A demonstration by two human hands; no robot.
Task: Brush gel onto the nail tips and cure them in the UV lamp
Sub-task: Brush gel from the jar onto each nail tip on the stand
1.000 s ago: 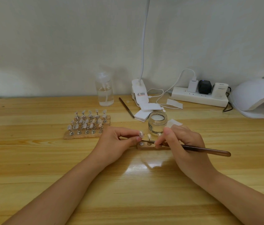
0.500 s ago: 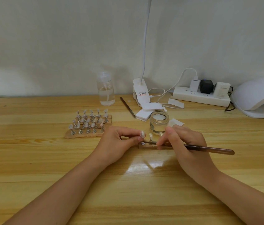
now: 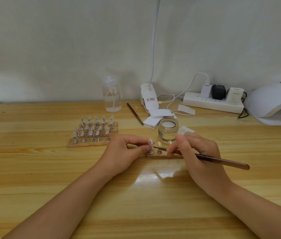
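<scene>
A plain pale wall (image 3: 67,40) stands behind the bench (image 3: 32,169) — glossy yellow pine boards, knotted and grained — with a bright glare patch (image 3: 155,176) on its varnish near the front.

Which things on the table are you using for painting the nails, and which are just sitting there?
Being used:
left hand pinching one nail tip
right hand holding the brush
small wooden stand
gel jar
UV lamp
block of waiting nail tips

Just sitting there:
clear pump bottle
spare brush
white pads
power strip
clip lamp
</scene>
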